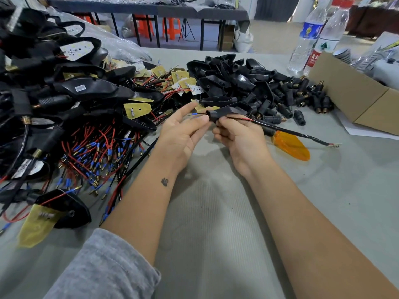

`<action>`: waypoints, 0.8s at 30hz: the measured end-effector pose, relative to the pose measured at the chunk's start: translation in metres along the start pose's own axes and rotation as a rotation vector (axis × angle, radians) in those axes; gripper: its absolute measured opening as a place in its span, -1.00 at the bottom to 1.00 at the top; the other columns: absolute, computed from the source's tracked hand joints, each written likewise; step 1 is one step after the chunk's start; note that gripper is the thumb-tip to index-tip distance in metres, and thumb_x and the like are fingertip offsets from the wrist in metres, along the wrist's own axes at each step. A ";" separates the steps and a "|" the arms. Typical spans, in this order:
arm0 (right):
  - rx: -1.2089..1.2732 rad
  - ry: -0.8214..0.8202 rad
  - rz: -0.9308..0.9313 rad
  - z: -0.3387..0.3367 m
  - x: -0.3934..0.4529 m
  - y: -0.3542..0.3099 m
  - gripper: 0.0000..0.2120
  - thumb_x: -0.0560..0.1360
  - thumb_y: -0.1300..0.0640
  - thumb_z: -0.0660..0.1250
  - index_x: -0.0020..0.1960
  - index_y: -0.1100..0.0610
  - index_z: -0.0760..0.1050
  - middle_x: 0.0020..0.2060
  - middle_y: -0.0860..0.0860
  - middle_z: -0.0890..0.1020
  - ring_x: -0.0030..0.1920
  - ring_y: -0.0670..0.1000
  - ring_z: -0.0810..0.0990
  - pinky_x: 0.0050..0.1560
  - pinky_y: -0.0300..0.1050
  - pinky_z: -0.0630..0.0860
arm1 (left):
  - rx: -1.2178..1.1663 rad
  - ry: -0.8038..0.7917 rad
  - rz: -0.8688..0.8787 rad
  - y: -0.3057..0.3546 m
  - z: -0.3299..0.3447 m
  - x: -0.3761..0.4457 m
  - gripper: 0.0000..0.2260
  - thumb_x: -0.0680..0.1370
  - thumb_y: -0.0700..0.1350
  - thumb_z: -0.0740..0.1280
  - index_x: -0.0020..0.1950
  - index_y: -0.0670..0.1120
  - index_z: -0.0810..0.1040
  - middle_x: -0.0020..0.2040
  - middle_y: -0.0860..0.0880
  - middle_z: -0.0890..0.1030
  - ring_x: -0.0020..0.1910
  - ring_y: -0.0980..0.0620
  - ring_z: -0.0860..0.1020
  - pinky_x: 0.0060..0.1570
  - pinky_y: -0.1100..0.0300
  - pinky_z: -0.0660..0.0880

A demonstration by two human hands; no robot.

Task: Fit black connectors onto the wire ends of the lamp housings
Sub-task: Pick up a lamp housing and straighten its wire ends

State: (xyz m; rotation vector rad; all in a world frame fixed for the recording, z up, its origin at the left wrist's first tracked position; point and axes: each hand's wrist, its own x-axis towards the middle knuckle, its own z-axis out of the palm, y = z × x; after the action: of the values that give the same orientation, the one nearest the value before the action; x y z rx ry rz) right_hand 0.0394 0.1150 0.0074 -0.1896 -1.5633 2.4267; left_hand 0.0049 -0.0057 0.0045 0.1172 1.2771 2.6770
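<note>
Grey sleeve (103, 268) cloth covered the left forearm nearest the lens. Beyond it the left hand (183, 134) pinched a black connector (210, 116) at its thumb tip, index finger straight. A blue-tipped wire end (194, 114) poked out just past those fingers. The right hand (239, 134) curled round the lamp housing (228, 111), its red and black lead (291, 130) trailing away rightward. The threading step seemed under way, though the seating was hard to judge. Next, the connector likely needed sliding along the wires until snug. Behind the fingertips lay a heap of loose connectors (302, 98), and leftward a pile of wired housings (64, 100).
</note>
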 end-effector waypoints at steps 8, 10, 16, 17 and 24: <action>-0.015 -0.038 -0.013 -0.002 -0.001 -0.001 -0.85 0.53 0.37 0.30 -0.12 0.19 0.59 -0.29 0.05 0.64 -0.33 -0.04 0.57 -0.27 -0.23 0.53 | 0.005 -0.099 -0.015 -0.002 0.000 -0.003 -0.82 0.57 -0.39 0.24 0.03 -0.23 0.61 -0.04 -0.11 0.70 -0.03 0.06 0.67 0.02 0.28 0.59; -0.012 -0.034 -0.008 -0.002 0.000 -0.001 -0.86 0.53 0.36 0.30 -0.14 0.19 0.57 -0.32 0.03 0.63 -0.34 -0.05 0.58 -0.28 -0.24 0.53 | 0.026 -0.144 -0.016 -0.002 0.001 -0.004 -0.79 0.58 -0.37 0.23 0.13 -0.22 0.59 0.08 -0.13 0.66 0.06 0.04 0.63 0.10 0.26 0.56; 0.126 -0.003 0.058 -0.002 0.001 -0.003 -0.85 0.57 0.31 0.24 -0.15 0.18 0.52 -0.34 0.03 0.62 -0.38 -0.06 0.58 -0.31 -0.26 0.53 | -0.025 -0.203 -0.017 -0.004 0.004 -0.005 -0.67 0.56 -0.43 0.19 0.19 -0.09 0.53 0.08 -0.01 0.67 -0.02 0.11 0.65 0.00 0.29 0.57; 0.154 -0.013 0.077 -0.002 0.001 -0.004 -0.85 0.58 0.28 0.21 -0.13 0.19 0.51 -0.34 0.03 0.61 -0.37 -0.05 0.57 -0.30 -0.25 0.54 | -0.018 -0.204 -0.014 -0.004 0.003 -0.004 -0.68 0.56 -0.44 0.18 0.18 -0.10 0.53 0.05 -0.02 0.68 -0.03 0.11 0.66 -0.01 0.30 0.57; 0.117 -0.059 0.119 0.000 -0.001 -0.007 -0.77 0.61 0.17 0.12 -0.09 0.21 0.51 -0.35 0.03 0.57 -0.34 -0.01 0.51 -0.19 -0.17 0.47 | 0.189 -0.196 0.038 -0.007 0.001 -0.003 -0.74 0.61 -0.29 0.23 0.12 0.00 0.62 0.04 0.05 0.69 0.07 0.15 0.61 0.09 0.27 0.53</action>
State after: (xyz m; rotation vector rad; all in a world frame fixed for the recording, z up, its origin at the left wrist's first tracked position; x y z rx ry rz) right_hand 0.0415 0.1180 0.0139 -0.1964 -1.4676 2.6295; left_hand 0.0092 -0.0015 -0.0007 0.4217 1.4726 2.4945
